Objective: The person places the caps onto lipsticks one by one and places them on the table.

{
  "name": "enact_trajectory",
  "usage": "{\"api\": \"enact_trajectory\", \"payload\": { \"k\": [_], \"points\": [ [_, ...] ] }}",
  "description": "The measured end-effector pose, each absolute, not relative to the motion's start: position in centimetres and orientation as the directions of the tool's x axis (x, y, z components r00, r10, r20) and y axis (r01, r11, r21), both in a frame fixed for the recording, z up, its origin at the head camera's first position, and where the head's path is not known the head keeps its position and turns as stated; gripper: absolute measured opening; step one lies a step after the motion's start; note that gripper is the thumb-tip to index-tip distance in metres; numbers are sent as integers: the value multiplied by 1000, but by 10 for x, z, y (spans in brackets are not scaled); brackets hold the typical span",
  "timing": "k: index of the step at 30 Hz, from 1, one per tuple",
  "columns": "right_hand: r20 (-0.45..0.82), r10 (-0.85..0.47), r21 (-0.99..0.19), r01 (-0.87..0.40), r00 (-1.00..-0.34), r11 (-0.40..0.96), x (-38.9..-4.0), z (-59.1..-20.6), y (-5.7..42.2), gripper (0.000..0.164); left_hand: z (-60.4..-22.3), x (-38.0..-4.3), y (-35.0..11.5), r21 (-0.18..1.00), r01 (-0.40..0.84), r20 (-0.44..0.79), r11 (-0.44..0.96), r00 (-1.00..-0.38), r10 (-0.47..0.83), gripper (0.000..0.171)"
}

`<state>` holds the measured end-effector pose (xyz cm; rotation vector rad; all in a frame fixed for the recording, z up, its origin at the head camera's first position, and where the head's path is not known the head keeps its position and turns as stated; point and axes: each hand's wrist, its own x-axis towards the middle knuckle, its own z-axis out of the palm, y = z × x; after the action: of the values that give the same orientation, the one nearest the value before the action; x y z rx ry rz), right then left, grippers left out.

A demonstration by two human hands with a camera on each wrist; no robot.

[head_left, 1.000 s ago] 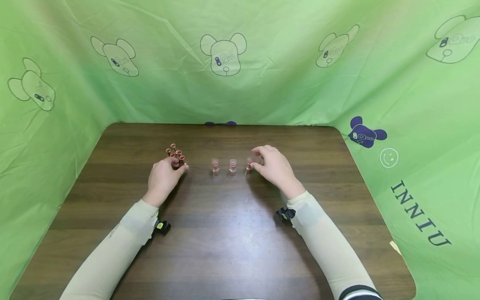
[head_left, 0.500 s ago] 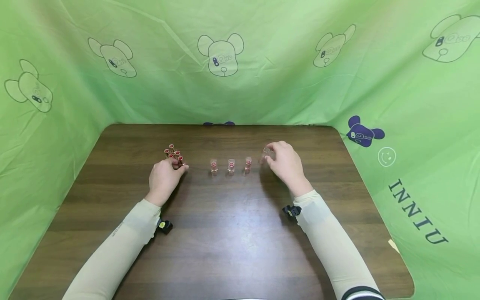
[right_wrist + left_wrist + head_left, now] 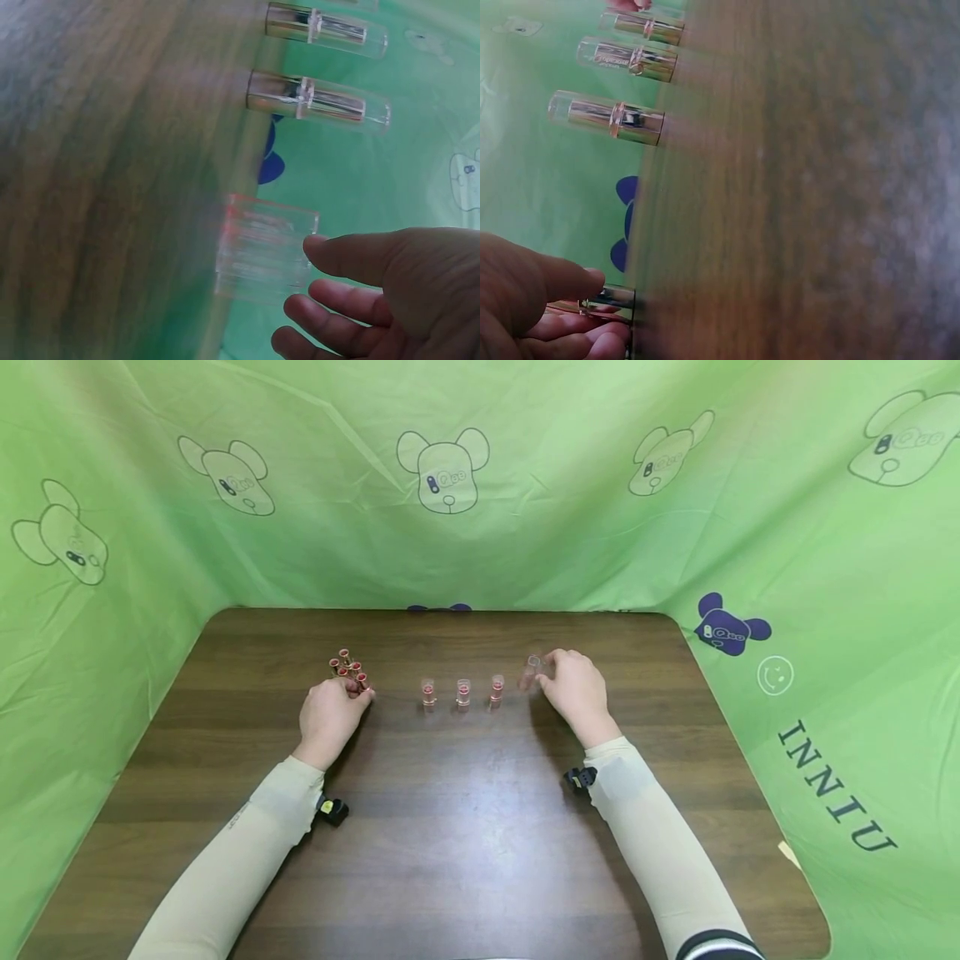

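Observation:
My left hand [image 3: 330, 717] pinches an uncapped lipstick [image 3: 617, 295] between thumb and fingers, at the near right of a cluster of several uncapped gold lipsticks [image 3: 344, 657]. Three lipsticks with clear caps stand upright in a row at mid-table: a left one [image 3: 428, 693], a middle one [image 3: 463, 694] and a right one [image 3: 497, 690]. To the right of that row stands a bunch of clear caps [image 3: 262, 247]; their exact number is hard to tell. Beside them is my right hand [image 3: 576, 689], fingers loosely bent and apart, the thumb tip at the caps' upper edge.
Everything stands on a dark brown wooden table [image 3: 450, 827]. Green cloth [image 3: 570, 543] with bear prints hangs around its back and sides. A camera is strapped at the left wrist [image 3: 332, 811] and another at the right wrist [image 3: 580, 778].
My right hand has moved right, from the rightmost capped lipstick to the clear caps, and drawn slightly off them in the last half second. My left hand stays at the cluster.

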<state>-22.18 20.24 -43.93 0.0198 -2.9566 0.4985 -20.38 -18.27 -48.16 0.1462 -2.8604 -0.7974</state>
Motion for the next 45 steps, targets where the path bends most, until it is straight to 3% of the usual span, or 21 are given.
{"api": "enact_trajectory", "payload": {
  "k": [13, 27, 45],
  "points": [
    [145, 13, -333, -37, -989, 942, -225, -446, 199, 29, -476, -194, -182, 528, 4, 163, 850, -982, -96, 17],
    [199, 38, -348, -35, -979, 937, -222, -445, 204, 31, -463, -186, -182, 541, 82, 205, 837, -978, -36, 20],
    [350, 55, -544, -155, -935, 825, -202, -407, 192, 29, -450, -181, -173, 551, 343, 341, 761, -925, 170, 16]
  ]
}}
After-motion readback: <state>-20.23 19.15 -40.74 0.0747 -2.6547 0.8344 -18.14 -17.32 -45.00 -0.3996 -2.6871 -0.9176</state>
